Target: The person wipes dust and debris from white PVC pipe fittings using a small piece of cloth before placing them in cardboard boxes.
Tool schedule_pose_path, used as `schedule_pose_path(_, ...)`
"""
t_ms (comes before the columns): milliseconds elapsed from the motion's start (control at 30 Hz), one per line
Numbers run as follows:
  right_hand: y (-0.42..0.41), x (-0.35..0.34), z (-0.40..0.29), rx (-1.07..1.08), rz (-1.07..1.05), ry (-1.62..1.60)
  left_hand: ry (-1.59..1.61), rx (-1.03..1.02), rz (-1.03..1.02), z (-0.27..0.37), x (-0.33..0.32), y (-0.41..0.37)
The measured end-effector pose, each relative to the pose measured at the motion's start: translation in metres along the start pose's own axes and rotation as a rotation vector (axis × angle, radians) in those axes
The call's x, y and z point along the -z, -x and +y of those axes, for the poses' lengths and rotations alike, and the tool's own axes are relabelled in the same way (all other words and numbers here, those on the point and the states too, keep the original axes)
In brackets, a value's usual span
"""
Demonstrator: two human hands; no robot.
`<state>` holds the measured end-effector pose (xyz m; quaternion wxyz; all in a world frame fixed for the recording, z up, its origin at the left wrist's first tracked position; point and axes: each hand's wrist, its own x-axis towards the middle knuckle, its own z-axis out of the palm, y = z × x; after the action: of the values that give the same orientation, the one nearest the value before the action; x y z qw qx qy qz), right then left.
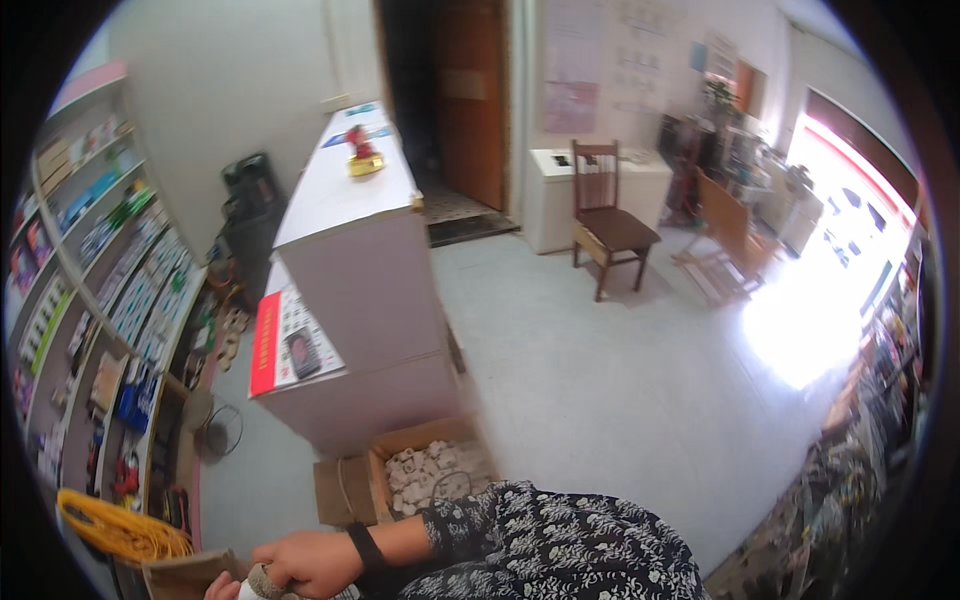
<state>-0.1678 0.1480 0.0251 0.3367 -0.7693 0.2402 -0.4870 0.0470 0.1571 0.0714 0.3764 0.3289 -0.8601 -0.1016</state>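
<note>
At the bottom edge, my right hand (307,561), with a black band on its wrist, is closed on a greyish-beige and white item (262,583) that the frame partly cuts off. Only the fingers of my left hand (223,588) show, close to the item's white part; their grip cannot be told. Just left of both hands stands an open brown cardboard box (180,576). Behind that box lies a looped bundle of yellow cord (124,529).
A cardboard box of white pipe fittings (431,472) sits by the counter (360,292). Stocked shelves (97,300) line the left wall. A wooden chair (615,229) stands ahead, and bagged goods (832,487) are piled along the right.
</note>
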Motion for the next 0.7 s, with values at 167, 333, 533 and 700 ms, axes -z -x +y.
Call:
schedule_pose_path(167, 0.019, 0.013, -0.009, 0.012, 0.115, 0.459, 0.723, 0.673, 0.066, -0.067, -0.012, -0.001)
schedule_pose_path(333, 0.034, 0.020, -0.011, 0.094, 0.238, 0.676, 0.529, 0.254, -0.282, -0.059, -0.041, -0.025)
schedule_pose_path(533, 0.048, 0.015, -0.002, 0.058, 0.294, 0.512, 0.674, 0.119, -0.145, -0.007, -0.065, -0.050)
schedule_pose_path(700, 0.048, 0.040, -0.004, -0.007, 0.158, 0.092, 0.587, 0.063, 0.048, -0.047, -0.056, -0.042)
